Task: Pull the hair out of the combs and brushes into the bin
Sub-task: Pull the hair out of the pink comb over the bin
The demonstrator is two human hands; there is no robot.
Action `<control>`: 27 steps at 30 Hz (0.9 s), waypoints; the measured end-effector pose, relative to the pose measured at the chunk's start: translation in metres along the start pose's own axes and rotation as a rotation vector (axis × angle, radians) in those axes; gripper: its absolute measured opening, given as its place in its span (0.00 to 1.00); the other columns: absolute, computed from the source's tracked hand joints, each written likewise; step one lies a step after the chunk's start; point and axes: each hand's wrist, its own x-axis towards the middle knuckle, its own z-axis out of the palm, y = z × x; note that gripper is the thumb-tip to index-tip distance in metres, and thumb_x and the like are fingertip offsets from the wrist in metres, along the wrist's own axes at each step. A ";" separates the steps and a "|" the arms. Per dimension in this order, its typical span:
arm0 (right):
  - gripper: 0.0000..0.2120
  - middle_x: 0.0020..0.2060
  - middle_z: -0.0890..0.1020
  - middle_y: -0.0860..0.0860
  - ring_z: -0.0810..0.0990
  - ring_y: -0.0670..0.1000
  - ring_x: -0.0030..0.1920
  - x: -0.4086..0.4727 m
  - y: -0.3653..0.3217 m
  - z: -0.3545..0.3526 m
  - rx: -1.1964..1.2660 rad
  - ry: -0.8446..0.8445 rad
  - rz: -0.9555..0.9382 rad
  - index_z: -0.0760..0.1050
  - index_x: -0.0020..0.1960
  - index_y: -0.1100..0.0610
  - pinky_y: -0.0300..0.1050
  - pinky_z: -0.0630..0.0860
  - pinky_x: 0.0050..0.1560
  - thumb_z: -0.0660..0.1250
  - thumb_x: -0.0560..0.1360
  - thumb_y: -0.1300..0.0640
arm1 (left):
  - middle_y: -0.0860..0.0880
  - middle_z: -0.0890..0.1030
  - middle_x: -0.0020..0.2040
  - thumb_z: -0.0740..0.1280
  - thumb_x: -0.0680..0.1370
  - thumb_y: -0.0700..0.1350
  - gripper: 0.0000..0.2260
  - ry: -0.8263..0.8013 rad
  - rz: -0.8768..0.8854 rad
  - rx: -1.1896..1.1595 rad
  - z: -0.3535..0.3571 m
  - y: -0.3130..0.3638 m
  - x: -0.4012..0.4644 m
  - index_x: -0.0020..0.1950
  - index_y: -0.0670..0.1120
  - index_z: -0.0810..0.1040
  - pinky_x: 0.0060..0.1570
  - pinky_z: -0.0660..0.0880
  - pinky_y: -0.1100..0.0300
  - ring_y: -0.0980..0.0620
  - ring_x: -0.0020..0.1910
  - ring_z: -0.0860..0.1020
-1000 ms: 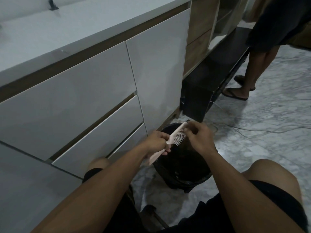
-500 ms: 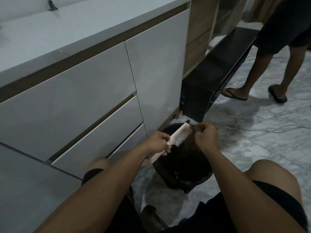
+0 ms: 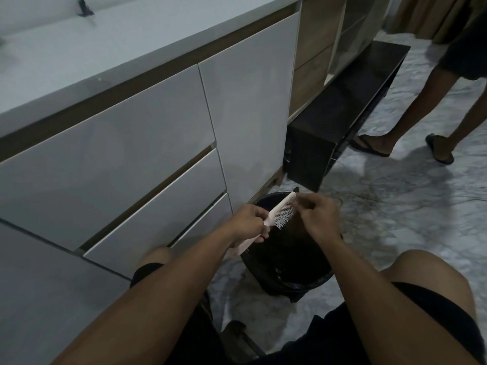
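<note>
We see one pale pink hairbrush (image 3: 280, 213) with white bristles, tilted, held over the one black bin (image 3: 287, 262) lined with a dark bag. The left hand (image 3: 247, 225) grips its handle; the right hand (image 3: 317, 216) has its fingers pinched at the bristles near the tip. The bin stands on a grey marbled floor (image 3: 395, 219) beside white drawers (image 3: 118, 167). Another person's two sandalled feet (image 3: 371, 146) stand farther off.
</note>
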 end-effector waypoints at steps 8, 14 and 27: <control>0.04 0.36 0.84 0.48 0.81 0.46 0.38 -0.002 -0.004 -0.003 -0.066 -0.145 -0.095 0.85 0.45 0.56 0.44 0.79 0.50 0.73 0.71 0.61 | 0.40 0.78 0.45 0.65 0.75 0.28 0.16 0.093 -0.045 -0.026 -0.002 -0.001 0.010 0.62 0.36 0.78 0.27 0.74 0.63 0.51 0.36 0.78; 0.10 0.33 0.84 0.48 0.81 0.44 0.36 -0.004 -0.012 -0.011 -0.152 -0.361 -0.103 0.84 0.41 0.58 0.37 0.76 0.42 0.68 0.69 0.70 | 0.39 0.78 0.45 0.67 0.76 0.31 0.13 0.168 -0.068 -0.019 0.000 -0.008 0.014 0.59 0.38 0.80 0.26 0.73 0.64 0.51 0.35 0.77; 0.09 0.46 0.84 0.47 0.81 0.44 0.47 -0.007 -0.007 -0.001 0.041 -0.116 -0.014 0.80 0.49 0.50 0.40 0.75 0.51 0.74 0.70 0.56 | 0.47 0.77 0.39 0.65 0.77 0.32 0.14 0.122 0.011 0.062 0.007 -0.003 0.011 0.61 0.40 0.80 0.31 0.74 0.63 0.54 0.36 0.76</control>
